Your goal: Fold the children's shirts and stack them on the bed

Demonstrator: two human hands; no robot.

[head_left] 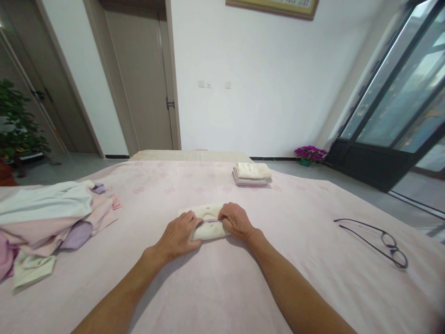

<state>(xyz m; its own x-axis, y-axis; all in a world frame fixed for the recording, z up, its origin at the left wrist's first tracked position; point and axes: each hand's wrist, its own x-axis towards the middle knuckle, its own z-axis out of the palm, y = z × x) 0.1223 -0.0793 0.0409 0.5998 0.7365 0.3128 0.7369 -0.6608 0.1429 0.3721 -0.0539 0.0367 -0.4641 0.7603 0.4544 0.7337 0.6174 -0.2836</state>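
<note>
Cream printed cloth (208, 232), folded into a narrow bundle, with a lilac strip (211, 220) showing along the middle. Position: centre of the pink floral cover (215, 297), well apart from the mixed clothing pile (45, 204) at left and the eyeglasses (393, 251) at right. Left grip (177, 236): closed on the left end, thumb low along the near edge, fingers above by the strip. Right grip (237, 221): fingers curled, pinching the right end near the strip. Undersides hidden; cannot tell layer count inside either pinch. Handling, judged by eye: light, soft, limp; too little stiffness to keep a crease unaided, so likely to slump open along the strip if released. Not fragile; probably not slippery, with slight drag against the cover. Best hold: both short ends together, all layers between thumb and fingers. Poor hold: one top layer alone, liable to peel away from the rest. For comparison: neatly folded stack (252, 172) farther back, lying flat without support.
</note>
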